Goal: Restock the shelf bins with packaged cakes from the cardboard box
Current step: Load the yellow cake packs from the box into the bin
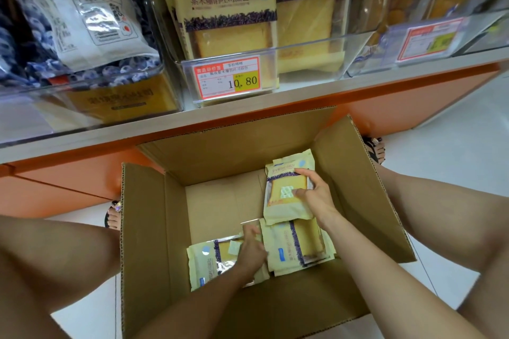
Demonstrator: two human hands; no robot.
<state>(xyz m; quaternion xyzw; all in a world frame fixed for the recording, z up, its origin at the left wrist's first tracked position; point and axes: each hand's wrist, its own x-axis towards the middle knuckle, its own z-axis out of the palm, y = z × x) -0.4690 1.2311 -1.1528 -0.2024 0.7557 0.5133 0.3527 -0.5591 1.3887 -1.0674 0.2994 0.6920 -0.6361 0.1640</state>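
Both bare forearms reached forward and down from the near edge, the left hand (pixel 252 249) curled over the edge of a near pack (pixel 206 261), the right hand (pixel 314 192) farther right, thumb and fingers gripping a far pack (pixel 281 209).

We list a white shelf (pixel 275 98) across the far side, carrying three clear bins side by side: left bin (pixel 82 96), middle bin (pixel 308 56) with a price tag (pixel 227 77) on its front, and right bin (pixel 385 63). The pale floor (pixel 454 151) carries an open cardboard box (pixel 358 173) with a sandalled foot on its left (pixel 113 215) and another on its right (pixel 374 148).
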